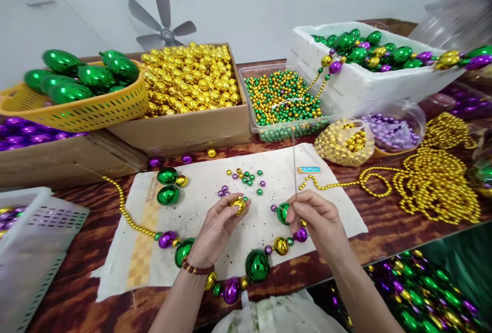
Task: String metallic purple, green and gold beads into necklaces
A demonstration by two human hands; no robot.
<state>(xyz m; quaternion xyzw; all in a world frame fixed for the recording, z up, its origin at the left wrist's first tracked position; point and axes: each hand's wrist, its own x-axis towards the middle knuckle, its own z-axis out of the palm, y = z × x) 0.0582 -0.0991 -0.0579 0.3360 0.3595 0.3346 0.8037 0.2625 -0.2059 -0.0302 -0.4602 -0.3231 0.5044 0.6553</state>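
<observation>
A shiny gold bead [238,205] is pinched in the fingertips of my left hand [221,223], with a small green bead at its edge. Between the thumb and fingers of my right hand [313,215] is a long thin needle [294,164], pointing up. A green bead [283,213] and a small purple one hang by the right fingers. The strung garland [231,290] of purple, gold and green beads curves across the white cloth [207,179] below both hands. Its left end is a chain of small gold beads [126,215]. Loose small beads [248,178] lie between and beyond my hands.
Along the back stand a yellow basket of green ornaments [77,118], a cardboard box of gold beads [184,128], a clear tub of small beads [265,127] and a white foam box [384,77]. Gold bead chains [442,184] pile at right; a white crate [57,220] stands left.
</observation>
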